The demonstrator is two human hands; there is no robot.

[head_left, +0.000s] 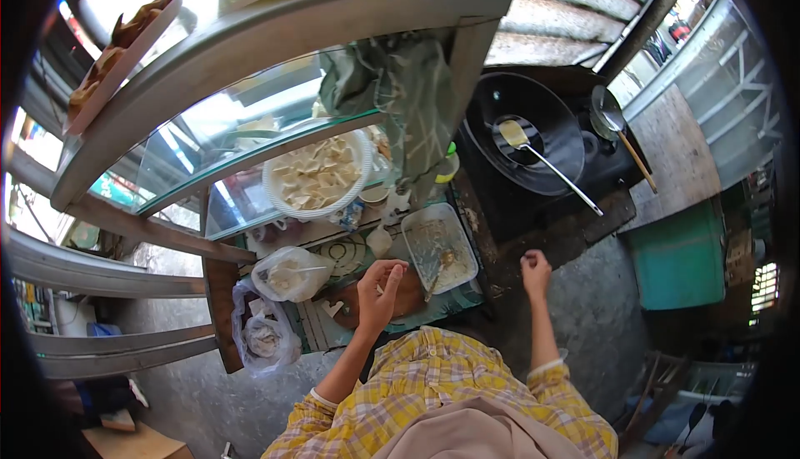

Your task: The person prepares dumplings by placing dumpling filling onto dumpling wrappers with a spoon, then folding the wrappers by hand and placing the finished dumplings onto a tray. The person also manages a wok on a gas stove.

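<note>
Over the brown board [406, 302], my left hand [383, 288] is raised with its fingers curled together; what it holds, if anything, is too small to name. Right of it lies a white rectangular tub [440, 250] with pale paste and a utensil inside. My right hand [536, 273] hangs below the stove's front edge, fingers curled, their contents not visible. Beyond it, a black wok [487, 125] on the stove holds oil and a ladle [560, 177] with a yellow piece in its bowl. Small white pieces lie beside the board.
A glass display case holds a white basket [275, 185] of folded pale pieces. Plastic bags [292, 274] stand at the counter's left. Green cloth [412, 117] hangs from the case. A strainer and wooden-handled spatula [637, 155] lie right of the wok. A teal bin [677, 259] stands right.
</note>
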